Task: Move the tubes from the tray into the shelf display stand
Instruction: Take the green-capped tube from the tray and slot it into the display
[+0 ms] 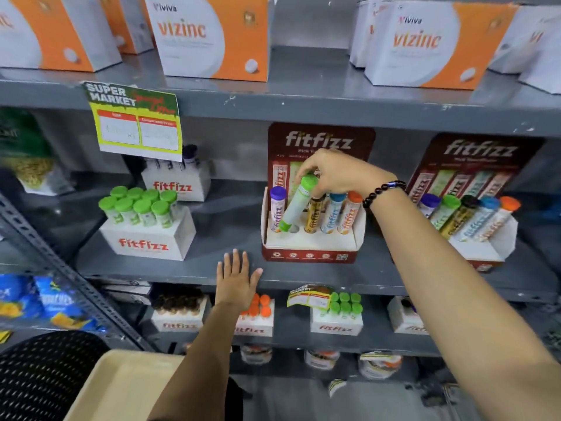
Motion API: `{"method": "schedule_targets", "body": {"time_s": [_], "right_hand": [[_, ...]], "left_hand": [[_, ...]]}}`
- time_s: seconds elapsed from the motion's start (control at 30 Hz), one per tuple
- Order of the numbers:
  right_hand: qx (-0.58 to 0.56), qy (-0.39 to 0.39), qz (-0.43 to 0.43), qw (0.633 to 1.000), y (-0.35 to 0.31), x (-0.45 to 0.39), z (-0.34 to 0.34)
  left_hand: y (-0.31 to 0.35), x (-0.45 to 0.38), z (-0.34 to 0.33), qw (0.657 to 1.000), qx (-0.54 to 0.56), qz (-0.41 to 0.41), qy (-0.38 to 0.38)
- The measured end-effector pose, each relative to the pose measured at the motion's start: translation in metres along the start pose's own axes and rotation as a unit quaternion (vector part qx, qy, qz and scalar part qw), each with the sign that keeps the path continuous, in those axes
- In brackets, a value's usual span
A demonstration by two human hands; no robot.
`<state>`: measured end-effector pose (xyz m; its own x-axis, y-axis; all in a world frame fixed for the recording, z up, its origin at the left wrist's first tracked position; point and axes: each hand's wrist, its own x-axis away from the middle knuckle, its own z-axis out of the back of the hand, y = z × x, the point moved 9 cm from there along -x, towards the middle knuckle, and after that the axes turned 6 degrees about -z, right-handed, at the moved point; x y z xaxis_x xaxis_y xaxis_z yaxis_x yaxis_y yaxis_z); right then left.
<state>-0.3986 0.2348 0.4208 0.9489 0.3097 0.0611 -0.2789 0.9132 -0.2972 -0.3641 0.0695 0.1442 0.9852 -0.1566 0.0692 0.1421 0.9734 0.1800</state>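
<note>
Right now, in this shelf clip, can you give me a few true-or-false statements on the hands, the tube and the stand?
1. The right hand holds the green-capped tube by its cap. True.
2. That tube stands upright in its hole. False: it is tilted, its base at the hole.
3. The left hand holds a tube. False: it lies flat and open on the grey metal shelf.
4. The maroon cardboard display stand holds a purple-capped tube. True.
</note>
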Motion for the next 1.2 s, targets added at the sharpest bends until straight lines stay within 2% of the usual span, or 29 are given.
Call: {"method": "schedule_targets", "body": {"time_s": [0.2, 0.4, 0.63, 1.2], "right_hand": [[0.009, 0.062, -0.057, 0.996, 0.005, -0.011, 0.003], [-0.034, 0.066, -0.069, 0.995, 0.006, -0.015, -0.005], [0.001, 0.062, -0.091, 0.994, 0.007, -0.028, -0.017], [0.0, 0.057, -0.125, 0.991, 0.013, -0.044, -0.033]], "left_hand": [[0.0, -0.001, -0.002, 1.0, -0.014, 0.005, -0.001], [-0.001, -0.001, -0.003, 1.0, -0.013, 0.008, -0.002], [-0.001, 0.0, -0.002, 1.0, -0.01, 0.009, -0.002], [-0.002, -0.004, -0.005, 1.0, -0.025, 0.013, 0.006]]}}
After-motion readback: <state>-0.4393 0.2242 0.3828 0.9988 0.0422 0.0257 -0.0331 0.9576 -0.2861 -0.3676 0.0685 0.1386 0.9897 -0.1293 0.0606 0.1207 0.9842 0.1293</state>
